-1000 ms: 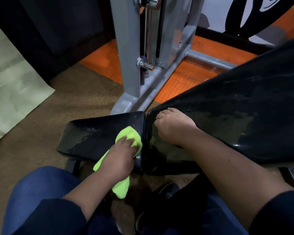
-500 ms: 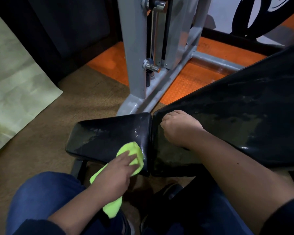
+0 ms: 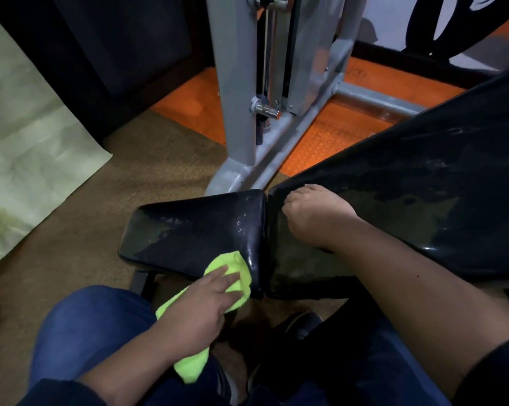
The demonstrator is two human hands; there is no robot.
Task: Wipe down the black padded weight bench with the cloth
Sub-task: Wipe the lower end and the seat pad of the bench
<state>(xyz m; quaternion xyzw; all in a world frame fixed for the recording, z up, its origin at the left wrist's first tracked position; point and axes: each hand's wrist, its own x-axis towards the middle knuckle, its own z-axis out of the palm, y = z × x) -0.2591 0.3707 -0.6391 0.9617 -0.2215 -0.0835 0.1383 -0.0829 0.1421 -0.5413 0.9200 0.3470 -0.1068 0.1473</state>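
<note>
Bench first — the black padded weight bench (image 3: 379,215) fills the lower right of the view, low over the brown carpeted floor (image 3: 101,200), in two pads parted by a narrow gap: a short seat pad (image 3: 194,227) on the left and a long back pad (image 3: 423,186) that rises away to the upper right. Its long axis runs from lower left to upper right, the seat end pointing left toward a pale green sheet (image 3: 27,142) lying on the floor, the raised end toward the orange mat (image 3: 335,133) and beyond the frame. A grey machine frame (image 3: 241,98) stands just behind the gap.

The left hand (image 3: 206,300) lies flat on a bright green cloth (image 3: 232,273), fingers extended and pressing it onto the near right corner of the seat pad; the cloth's loose tail hangs down off the edge beneath the wrist. Flat fingers spread the pressure across the fabric, which suits wiping rather than carrying — my reading, not something shown. The right hand (image 3: 315,212) rests on the lower end of the back pad just beside the gap, fingers curled under and gripping nothing visible; it probably serves to steady the person leaning in over the bench. Wet-looking streaks show on both pads, so the wipe seems partly done, with the near edge of the seat in hand.
</note>
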